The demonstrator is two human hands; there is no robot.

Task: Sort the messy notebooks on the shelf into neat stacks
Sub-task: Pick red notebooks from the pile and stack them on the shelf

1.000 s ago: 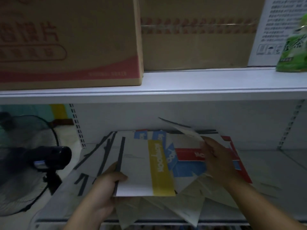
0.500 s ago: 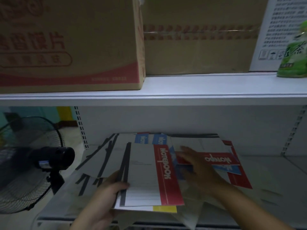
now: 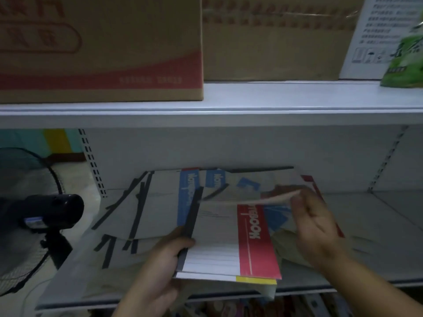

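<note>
A person stood at a white shelf (image 3: 377, 225) in dim light, seen from a head camera looking down at both hands.

The left hand (image 3: 160, 264) gripped a small gathered stack by its dark spine, thumb on top and fingers curled out of sight beneath. The stack was held just above the front of the shelf. A red-striped notebook (image 3: 254, 243) lay on top, and the edge of a yellow-striped notebook (image 3: 256, 280) showed under it, roughly squared to it.

The right hand (image 3: 315, 227), blurred, had its fingers curled in a pinch on the corner of a thin pale notebook (image 3: 263, 199), which was lifted and bowed above the stack. Whether it was being added to the stack could not be told.

Behind and to the left, a loose pile (image 3: 146, 209) of notebooks lay fanned at mixed angles across the shelf, their dark spines pointing different ways. Among them was a blue-striped notebook (image 3: 183, 197). More covers and some crumpled paper lay under the right hand.

By this look, the sorting was at an early stage: a few notebooks gathered in hand, no finished stack set down in view, and most of the pile left to square up.

On the board above stood a cardboard box (image 3: 98, 46) and a green packet (image 3: 405, 60). A fan (image 3: 27, 213) stood at the left.
</note>
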